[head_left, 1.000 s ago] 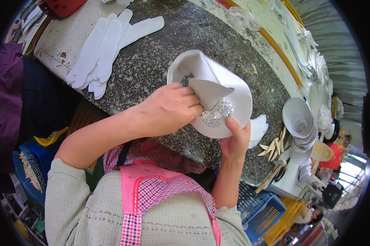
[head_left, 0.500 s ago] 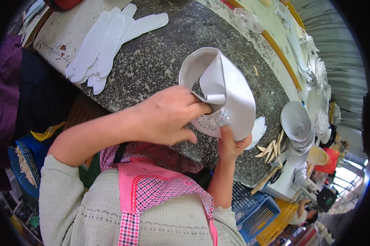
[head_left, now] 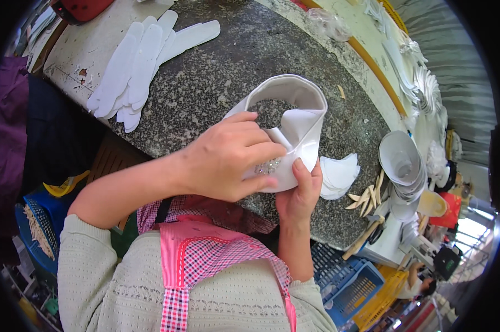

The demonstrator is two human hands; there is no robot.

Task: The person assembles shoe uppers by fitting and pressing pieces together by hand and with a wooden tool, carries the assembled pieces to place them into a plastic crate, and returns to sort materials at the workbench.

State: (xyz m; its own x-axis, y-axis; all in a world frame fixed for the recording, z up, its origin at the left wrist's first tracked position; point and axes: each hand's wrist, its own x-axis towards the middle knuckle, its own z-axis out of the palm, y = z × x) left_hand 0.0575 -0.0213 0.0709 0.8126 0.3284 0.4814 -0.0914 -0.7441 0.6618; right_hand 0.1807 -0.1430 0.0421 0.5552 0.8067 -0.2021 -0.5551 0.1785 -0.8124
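A white shoe upper (head_left: 297, 119), curved into a loop with a sparkly beaded ornament (head_left: 267, 167) near its toe end, is held above the speckled stone worktop (head_left: 222, 66). My left hand (head_left: 228, 157) wraps over its near side, fingers pressing on the white material beside the ornament. My right hand (head_left: 299, 191) grips it from below, thumb up against the white fold. The ornament is partly hidden by my left fingers.
Several flat white sole-shaped pieces (head_left: 142, 61) lie fanned at the worktop's far left. Small white cut pieces (head_left: 338, 174) and wooden sticks (head_left: 366, 196) lie to the right. A stack of white uppers (head_left: 402, 166) sits further right. A blue crate (head_left: 346, 282) stands below.
The white upper has been turned and folded in my hands: its opening now faces up as a loop. My left hand slid over the ornament; the right hand stays underneath.
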